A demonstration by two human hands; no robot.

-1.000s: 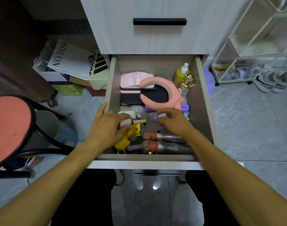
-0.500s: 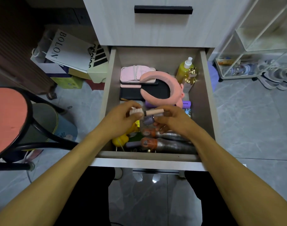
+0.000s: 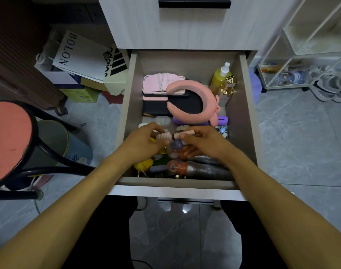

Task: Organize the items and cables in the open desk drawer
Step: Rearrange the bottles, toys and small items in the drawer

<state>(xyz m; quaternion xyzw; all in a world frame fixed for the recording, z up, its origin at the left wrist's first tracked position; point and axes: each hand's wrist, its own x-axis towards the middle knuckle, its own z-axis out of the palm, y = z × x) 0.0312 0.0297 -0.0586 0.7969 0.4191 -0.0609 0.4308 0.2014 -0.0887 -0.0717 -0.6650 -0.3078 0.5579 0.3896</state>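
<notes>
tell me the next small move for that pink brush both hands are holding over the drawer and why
Probably lay the brush in the bare strip along the drawer right side. The left hand and right hand both pinch it above crowded bottles, so the front has no room.

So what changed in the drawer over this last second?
The left hand lifted the small pink brush off the clutter; the right hand came over and now pinches its other end. The pink headband, yellow bottle and drawer stayed put.
</notes>
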